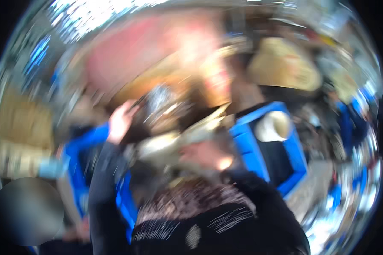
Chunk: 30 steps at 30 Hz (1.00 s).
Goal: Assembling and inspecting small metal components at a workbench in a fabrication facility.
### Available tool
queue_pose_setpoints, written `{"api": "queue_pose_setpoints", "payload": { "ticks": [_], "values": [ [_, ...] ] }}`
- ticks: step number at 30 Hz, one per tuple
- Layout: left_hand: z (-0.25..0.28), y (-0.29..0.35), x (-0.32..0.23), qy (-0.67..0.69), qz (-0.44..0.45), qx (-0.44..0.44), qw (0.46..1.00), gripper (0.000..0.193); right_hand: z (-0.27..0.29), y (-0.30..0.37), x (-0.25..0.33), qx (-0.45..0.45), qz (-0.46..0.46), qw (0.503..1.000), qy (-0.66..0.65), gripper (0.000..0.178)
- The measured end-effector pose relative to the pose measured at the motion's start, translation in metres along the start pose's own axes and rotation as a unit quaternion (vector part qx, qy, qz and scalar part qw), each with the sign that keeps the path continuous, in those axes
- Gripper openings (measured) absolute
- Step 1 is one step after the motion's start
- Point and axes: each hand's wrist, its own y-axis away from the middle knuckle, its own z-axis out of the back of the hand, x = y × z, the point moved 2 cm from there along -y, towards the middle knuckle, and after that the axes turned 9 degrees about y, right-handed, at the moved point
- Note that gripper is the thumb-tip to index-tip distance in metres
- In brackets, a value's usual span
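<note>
Motion blur covers most of the head view. My left hand reaches forward beside an open brown cardboard box, its fingers by a shiny, clear-looking plastic piece. Whether they grip it is lost in the smear. Closer to my body, my right hand lies low in front of my chest, next to a pale strip that looks like a box flap or edge. Its fingers are too blurred to make out. Behind the box spreads a large pink-red surface.
At my right stands a blue crate with a white cup-like or roll-shaped thing in it. Another blue crate is at my left. Tan cardboard stands far left, and a tan rounded shape lies beyond the right crate.
</note>
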Motion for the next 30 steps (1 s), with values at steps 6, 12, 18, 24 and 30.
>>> {"api": "queue_pose_setpoints", "payload": {
  "ticks": [6, 12, 18, 24, 30],
  "values": [
    [0.000, 0.005, 0.022, 0.051, 0.100, -0.037, 0.993, 0.020, -0.027, 0.011, 0.014, -0.068, -0.095, 0.991, -0.065, 0.032],
    [0.026, -0.033, 0.020, 0.055, 0.092, -0.054, 0.993, 0.027, -0.015, -0.001, 0.020, -0.099, -0.098, 0.989, -0.042, 0.028],
    [0.025, -0.055, 0.028, 0.009, 0.086, -0.049, 0.995, 0.023, -0.011, -0.005, 0.011, -0.108, -0.099, 0.989, -0.036, 0.026],
    [0.026, -0.043, 0.013, 0.106, 0.161, -0.086, 0.978, 0.020, -0.019, -0.012, 0.009, -0.080, -0.085, 0.993, -0.023, 0.030],
    [0.022, -0.035, -0.040, 0.052, 0.098, -0.067, 0.992, 0.035, -0.029, -0.010, 0.006, -0.035, -0.062, 0.997, -0.042, 0.036]
  ]
}}
